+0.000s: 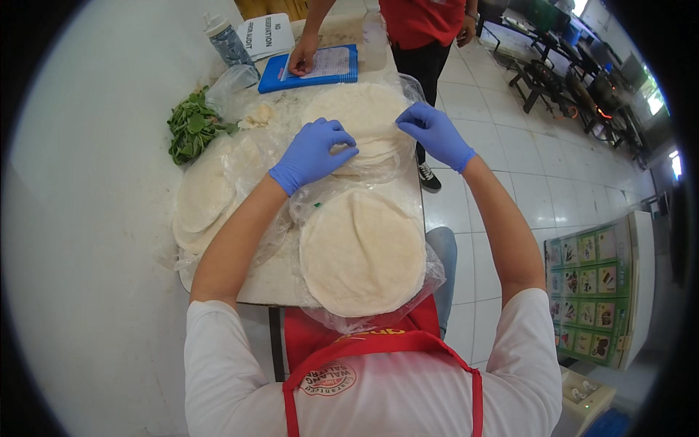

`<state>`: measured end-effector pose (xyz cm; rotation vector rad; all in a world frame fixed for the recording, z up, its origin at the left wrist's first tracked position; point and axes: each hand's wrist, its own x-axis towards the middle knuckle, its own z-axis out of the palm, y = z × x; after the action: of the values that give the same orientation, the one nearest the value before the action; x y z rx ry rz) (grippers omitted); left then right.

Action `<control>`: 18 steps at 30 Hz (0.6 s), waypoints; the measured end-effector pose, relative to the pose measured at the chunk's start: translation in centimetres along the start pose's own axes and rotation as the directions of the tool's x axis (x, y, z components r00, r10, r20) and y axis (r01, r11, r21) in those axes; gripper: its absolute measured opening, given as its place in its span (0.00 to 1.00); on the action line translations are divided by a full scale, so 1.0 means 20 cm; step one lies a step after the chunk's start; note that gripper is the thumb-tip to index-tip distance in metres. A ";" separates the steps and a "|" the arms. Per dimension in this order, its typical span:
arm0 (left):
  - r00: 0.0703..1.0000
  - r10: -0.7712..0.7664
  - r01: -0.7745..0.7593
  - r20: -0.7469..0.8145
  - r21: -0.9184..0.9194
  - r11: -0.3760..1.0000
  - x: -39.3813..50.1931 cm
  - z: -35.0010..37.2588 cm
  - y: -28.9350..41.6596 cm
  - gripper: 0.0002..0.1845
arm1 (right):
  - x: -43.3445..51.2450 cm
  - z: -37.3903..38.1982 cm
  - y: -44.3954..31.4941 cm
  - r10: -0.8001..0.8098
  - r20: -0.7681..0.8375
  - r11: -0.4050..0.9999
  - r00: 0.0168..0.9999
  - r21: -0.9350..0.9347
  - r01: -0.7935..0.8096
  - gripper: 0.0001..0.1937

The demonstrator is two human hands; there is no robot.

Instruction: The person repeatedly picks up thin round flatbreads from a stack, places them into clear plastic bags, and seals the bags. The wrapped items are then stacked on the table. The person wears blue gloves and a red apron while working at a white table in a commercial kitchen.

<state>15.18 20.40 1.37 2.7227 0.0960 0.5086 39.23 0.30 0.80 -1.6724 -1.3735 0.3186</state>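
Observation:
Both my hands wear blue gloves and are at the far stack of thin round dough wrappers [355, 106], which lies on clear plastic. My left hand [318, 152] is over the stack's left near edge, thumb and forefinger close together. My right hand [436, 134] pinches at the right edge of the stack, its fingertips on a wrapper's rim. Nearer my body, a second round stack of wrappers [362, 252] rests on a plastic bag at the table's near edge. More wrappers [205, 191], partly inside plastic, lie to the left, below my left forearm.
Leafy greens [194, 124] and dough scraps [259, 116] lie at the left. A patterned bottle [232, 46] and a blue clipboard or folder with paper [267, 79] are at the back, where another person's hand [303, 54] touches the paper. That person stands beyond the table.

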 end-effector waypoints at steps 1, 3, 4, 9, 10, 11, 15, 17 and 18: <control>1.000 0.004 -0.004 -0.012 0.014 1.000 0.00 0.01 0.00 0.07 | 0.00 0.00 0.00 0.000 -0.003 1.000 1.000 0.004 0.000 0.08; 0.999 0.013 -0.012 -0.035 0.043 0.999 0.02 0.02 -0.01 0.06 | 0.01 0.01 -0.01 -0.001 -0.011 1.000 1.000 0.011 0.002 0.09; 1.000 0.007 -0.006 -0.030 0.057 0.998 0.03 0.03 0.00 0.06 | 0.01 0.01 0.00 0.013 -0.002 1.000 1.000 0.023 -0.013 0.09; 0.999 -0.052 0.052 -0.002 0.112 0.992 0.06 0.04 0.02 0.05 | 0.03 0.01 0.01 0.028 0.029 0.999 0.999 0.039 -0.029 0.09; 0.997 -0.079 0.078 0.003 0.088 0.993 0.06 0.03 0.02 0.05 | 0.03 0.01 0.01 0.029 0.030 0.998 0.999 0.047 -0.030 0.09; 0.994 -0.105 0.104 0.009 0.064 0.992 0.07 0.03 0.02 0.05 | 0.03 0.01 0.01 0.030 0.031 0.998 0.999 0.055 -0.031 0.10; 0.988 -0.144 0.141 -0.048 -0.070 0.988 0.05 -0.01 0.02 0.06 | 0.02 0.00 0.01 0.065 0.044 0.996 0.997 0.057 -0.067 0.10; 0.993 -0.107 0.105 -0.042 -0.065 0.992 0.03 -0.02 0.01 0.06 | -0.01 0.00 0.01 0.090 0.080 0.989 0.993 0.110 -0.099 0.10; 0.995 -0.089 0.086 -0.040 -0.062 0.994 0.03 -0.03 0.01 0.06 | -0.02 0.00 0.00 0.100 0.097 0.984 0.990 0.136 -0.113 0.11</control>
<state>15.50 20.50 2.18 2.6366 0.2066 0.5352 39.08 -0.17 0.68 -1.6333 -1.2979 0.5467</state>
